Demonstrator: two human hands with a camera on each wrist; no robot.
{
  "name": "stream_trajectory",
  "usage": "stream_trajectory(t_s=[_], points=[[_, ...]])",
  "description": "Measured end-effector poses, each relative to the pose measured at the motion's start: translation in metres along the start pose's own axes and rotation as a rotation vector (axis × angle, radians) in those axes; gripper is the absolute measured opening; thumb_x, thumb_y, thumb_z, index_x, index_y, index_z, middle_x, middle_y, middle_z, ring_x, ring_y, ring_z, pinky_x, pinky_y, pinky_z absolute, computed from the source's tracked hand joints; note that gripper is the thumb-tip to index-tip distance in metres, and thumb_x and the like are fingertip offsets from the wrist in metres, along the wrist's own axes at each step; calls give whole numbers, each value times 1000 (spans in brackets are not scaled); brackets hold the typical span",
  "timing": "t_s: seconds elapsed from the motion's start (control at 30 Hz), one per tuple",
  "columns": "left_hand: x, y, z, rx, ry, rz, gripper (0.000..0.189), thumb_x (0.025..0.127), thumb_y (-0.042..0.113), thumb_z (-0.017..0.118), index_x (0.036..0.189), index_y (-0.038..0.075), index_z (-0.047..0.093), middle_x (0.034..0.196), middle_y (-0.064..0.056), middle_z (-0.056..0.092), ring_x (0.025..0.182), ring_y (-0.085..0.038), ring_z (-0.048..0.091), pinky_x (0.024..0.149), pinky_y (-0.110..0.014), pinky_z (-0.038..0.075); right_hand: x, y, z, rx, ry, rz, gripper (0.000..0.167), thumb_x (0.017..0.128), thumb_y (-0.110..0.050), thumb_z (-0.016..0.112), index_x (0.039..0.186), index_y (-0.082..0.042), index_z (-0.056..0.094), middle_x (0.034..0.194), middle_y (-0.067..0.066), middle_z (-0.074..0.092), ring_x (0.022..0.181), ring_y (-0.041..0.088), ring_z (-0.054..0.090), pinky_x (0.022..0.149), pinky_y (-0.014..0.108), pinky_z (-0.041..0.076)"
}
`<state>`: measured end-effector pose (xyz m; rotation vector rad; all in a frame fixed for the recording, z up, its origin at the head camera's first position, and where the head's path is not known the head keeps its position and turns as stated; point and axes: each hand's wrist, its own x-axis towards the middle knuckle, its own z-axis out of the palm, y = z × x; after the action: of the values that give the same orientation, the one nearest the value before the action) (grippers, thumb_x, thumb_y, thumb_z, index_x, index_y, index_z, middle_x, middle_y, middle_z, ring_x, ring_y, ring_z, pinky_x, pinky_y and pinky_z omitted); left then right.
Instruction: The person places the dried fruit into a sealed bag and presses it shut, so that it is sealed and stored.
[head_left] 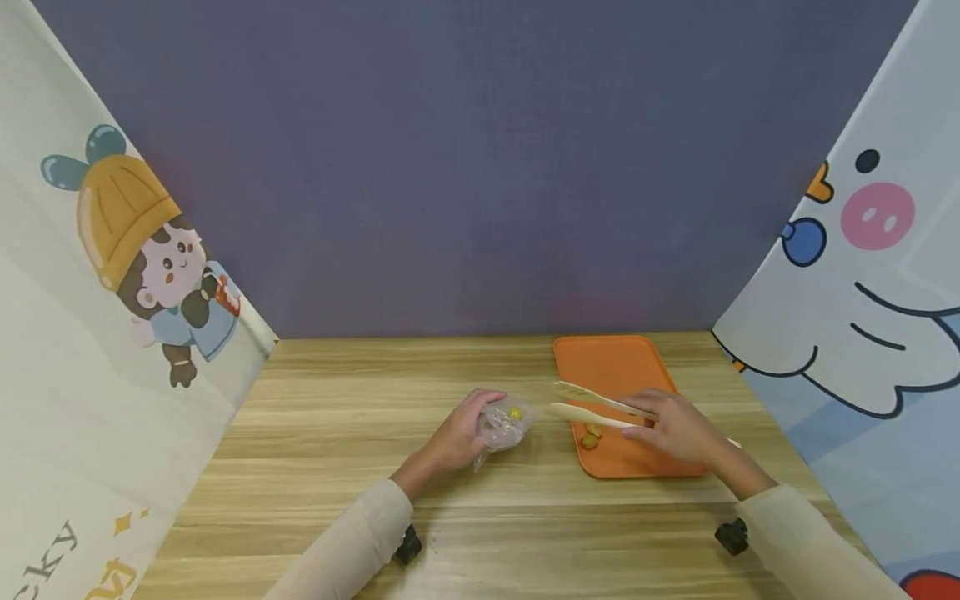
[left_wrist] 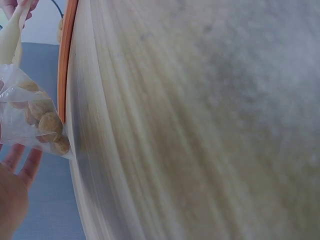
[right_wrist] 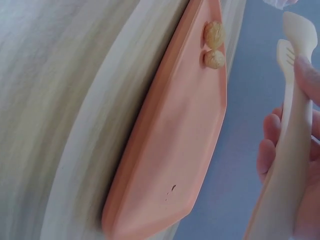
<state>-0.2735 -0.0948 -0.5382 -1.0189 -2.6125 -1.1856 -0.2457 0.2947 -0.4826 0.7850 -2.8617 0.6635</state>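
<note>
My left hand (head_left: 455, 435) grips a clear plastic bag (head_left: 504, 427) by its side, above the table. Round golden-brown snack balls (left_wrist: 50, 124) show inside the bag in the left wrist view. In my right hand (head_left: 678, 427) is a pair of cream-coloured tongs (head_left: 592, 416), held between thumb and fingers over the tray. Their tips point left toward the bag and stand apart, with nothing seen between them. Two more snack balls (right_wrist: 214, 35) lie close together at the near left corner of the orange tray (head_left: 600, 358).
A wood-grain table (head_left: 360, 375) carries everything. Behind it rises a grey-blue panel (head_left: 480, 167). Printed cartoon sheets (head_left: 75, 333) close off both sides. Dark crumbs (right_wrist: 173, 188) lie on the tray. Black wrist devices (head_left: 732, 537) sit below both wrists.
</note>
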Motion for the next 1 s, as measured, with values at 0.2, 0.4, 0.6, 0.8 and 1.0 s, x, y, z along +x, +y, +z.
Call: stream_trajectory(t_s=[0.2,0.4,0.6,0.8,1.0], points=[[0,0,0,-13,-13,-22,72,79,-6,67,146,11,48,143,-6,55,134,-22,53,116,-43,44,-6,3,-2,-8,15,-1,50,87,-28,79,129,-3,69,111,8,70,66,-4,44,59,22,42],[-1,-1,0,-17,-10,-36,72,79,-6,68,146,12,48,142,-5,55,134,-21,53,116,-42,44,-12,10,-3,-27,13,16,50,86,-26,81,128,-2,70,109,7,70,66,-3,44,60,23,44],[-2,0,0,-16,-17,-40,73,79,-7,67,146,12,48,144,-6,54,134,-22,53,115,-43,45,-20,17,-4,-56,-17,69,52,87,-33,79,129,-3,69,125,26,67,83,17,66,79,48,59],[-2,1,-1,-11,-16,-32,71,80,-5,66,146,10,48,143,-6,55,133,-22,54,114,-43,46,-27,23,-4,-44,-43,104,55,88,-36,77,131,-3,68,131,29,64,81,12,65,74,39,59],[-3,2,-1,-10,-15,-31,71,79,-4,66,146,10,48,143,-6,55,132,-23,54,114,-44,46,-34,31,0,-76,-25,90,51,88,-35,78,129,-6,70,128,22,68,89,19,68,71,32,55]])
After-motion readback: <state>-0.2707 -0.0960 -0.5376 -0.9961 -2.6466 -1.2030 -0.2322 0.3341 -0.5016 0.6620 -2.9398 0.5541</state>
